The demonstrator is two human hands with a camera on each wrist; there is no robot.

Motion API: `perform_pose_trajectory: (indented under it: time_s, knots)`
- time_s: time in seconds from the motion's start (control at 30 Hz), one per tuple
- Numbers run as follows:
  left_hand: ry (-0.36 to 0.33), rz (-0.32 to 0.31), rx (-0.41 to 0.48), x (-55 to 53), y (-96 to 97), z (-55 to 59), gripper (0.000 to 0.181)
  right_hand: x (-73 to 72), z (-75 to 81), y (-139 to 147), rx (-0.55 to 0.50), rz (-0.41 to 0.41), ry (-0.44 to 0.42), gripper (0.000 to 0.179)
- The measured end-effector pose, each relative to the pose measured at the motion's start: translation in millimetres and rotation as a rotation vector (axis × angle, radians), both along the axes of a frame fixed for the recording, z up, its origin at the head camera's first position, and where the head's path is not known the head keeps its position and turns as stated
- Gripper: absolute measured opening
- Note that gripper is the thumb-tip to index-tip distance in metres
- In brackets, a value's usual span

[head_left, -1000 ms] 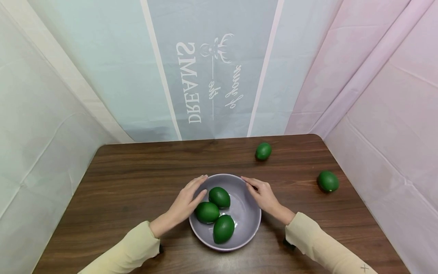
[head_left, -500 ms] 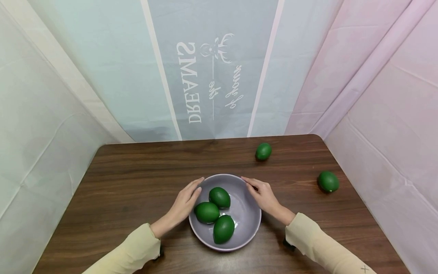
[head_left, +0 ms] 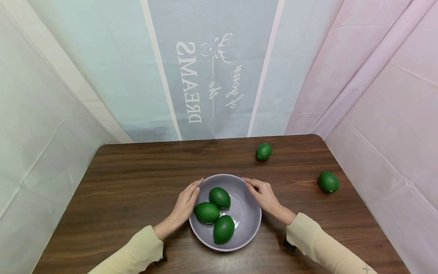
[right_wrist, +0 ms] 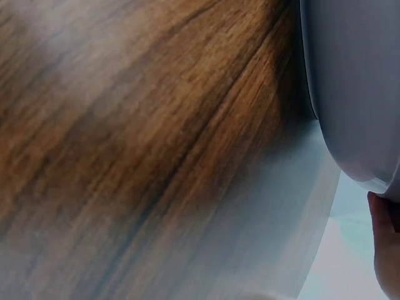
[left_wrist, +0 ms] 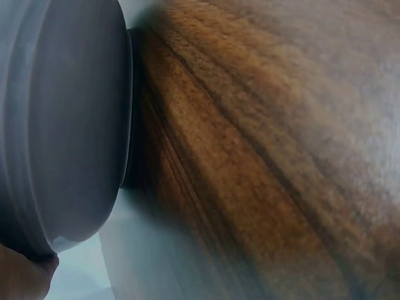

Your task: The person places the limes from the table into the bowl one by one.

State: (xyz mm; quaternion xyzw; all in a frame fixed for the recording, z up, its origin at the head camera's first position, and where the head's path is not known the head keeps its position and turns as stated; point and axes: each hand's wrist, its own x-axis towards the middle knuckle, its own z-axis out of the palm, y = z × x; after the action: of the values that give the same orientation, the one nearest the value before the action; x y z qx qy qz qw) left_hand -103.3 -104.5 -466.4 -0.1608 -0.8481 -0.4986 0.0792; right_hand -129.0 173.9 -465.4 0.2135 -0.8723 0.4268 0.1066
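A round grey-purple bowl (head_left: 244, 217) stands on the wooden table, with three green limes (head_left: 224, 229) clustered toward its left side. Against the bowl's left outer side lies my left hand (head_left: 183, 205), fingers straight and the thumb alongside them near the rim. My right hand (head_left: 265, 196) rests on the opposite side, its fingertips reaching the far right rim. In the left wrist view the bowl's outer wall (left_wrist: 78, 125) fills the left edge, and a fingertip (left_wrist: 28, 275) meets it. The right wrist view shows a finger (right_wrist: 384, 244) at the bowl's underside near the rim.
Two more limes lie on the table (head_left: 137, 182): one lime (head_left: 263, 151) near the back edge, another lime (head_left: 328, 181) toward the right edge. A printed cloth (head_left: 219, 76) hangs behind the table, and pale cloth walls (head_left: 393, 133) flank both sides.
My left hand has drawn slightly left and down, its thumb moving from over the bowl to beside the fingers. My right hand, the bowl and the limes show almost no movement.
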Motion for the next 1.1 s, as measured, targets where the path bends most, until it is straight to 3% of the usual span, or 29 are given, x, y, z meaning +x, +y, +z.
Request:
perform_pose_trajectory:
  time_s: [0.5, 0.87, 1.1]
  knots:
    - [0.002, 0.002, 0.03, 0.1, -0.4, -4.2, 0.033, -8.4, 8.5, 7.1, 0.085, 0.091, -0.023, 0.022]
    - [0.018, 0.002, 0.028, -0.6, -0.4, -5.2, 0.032, -21.7, 18.6, 14.8, 0.1, 0.14, -0.101, 0.022]
    - [0.022, 0.003, 0.03, -0.8, 0.0, -6.7, 0.032, -34.3, 18.5, 23.2, 0.2, 0.127, -0.059, 0.024]
